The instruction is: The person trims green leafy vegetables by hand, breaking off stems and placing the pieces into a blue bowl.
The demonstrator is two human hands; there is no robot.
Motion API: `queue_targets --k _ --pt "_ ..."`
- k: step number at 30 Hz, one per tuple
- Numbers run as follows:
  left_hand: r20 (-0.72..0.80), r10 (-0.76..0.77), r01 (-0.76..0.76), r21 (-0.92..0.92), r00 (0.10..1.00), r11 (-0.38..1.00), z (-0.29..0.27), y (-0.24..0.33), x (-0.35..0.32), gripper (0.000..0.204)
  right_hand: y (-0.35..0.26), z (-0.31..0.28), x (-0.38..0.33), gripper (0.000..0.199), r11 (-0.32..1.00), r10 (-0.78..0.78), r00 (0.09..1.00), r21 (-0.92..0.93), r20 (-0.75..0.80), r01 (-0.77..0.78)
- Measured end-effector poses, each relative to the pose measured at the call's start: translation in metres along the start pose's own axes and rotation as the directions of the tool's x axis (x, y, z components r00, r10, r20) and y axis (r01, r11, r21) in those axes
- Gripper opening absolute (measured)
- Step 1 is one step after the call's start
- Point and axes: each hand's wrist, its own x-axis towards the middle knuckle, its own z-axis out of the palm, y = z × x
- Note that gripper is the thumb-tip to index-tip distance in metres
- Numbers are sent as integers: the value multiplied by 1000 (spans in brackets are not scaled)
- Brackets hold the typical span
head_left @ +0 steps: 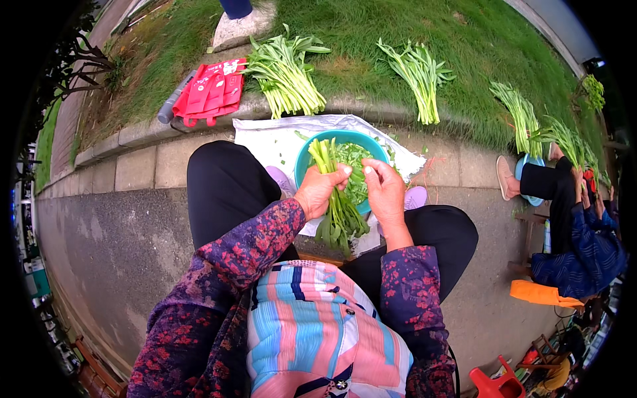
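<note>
My left hand is closed round a bunch of leafy green vegetables. Its pale stems point away from me and its leaves hang toward my lap. Just right of it, my right hand is closed, thumb and fingertips drawn together above the basin; whatever they pinch is too small to name. Beneath both hands sits a teal basin with torn green pieces inside. The basin stands on a white sheet between my feet, and scraps of green lie scattered on the sheet.
Beyond the kerb, one large bunch of greens and another bunch lie on the grass, beside a red bag and a grey cylinder. At right, a seated person handles greens near a blue basin. A red stool stands lower right.
</note>
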Motion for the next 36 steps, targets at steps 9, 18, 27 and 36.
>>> queue_targets --k 9,18,27,36 --pt "29 18 -18 9 999 1000 1 -1 -2 11 -15 1 -8 10 986 76 988 -158 132 -55" --pt "123 2 13 -122 992 992 -4 -1 1 12 6 -3 2 13 876 422 906 249 24 -414" --pt "228 -74 144 -310 971 940 -30 23 7 50 10 -5 5 13 955 235 969 205 -81 -215" --pt "338 -58 189 -368 939 911 -44 29 6 49 11 -8 3 12 959 -123 978 -275 -167 73"
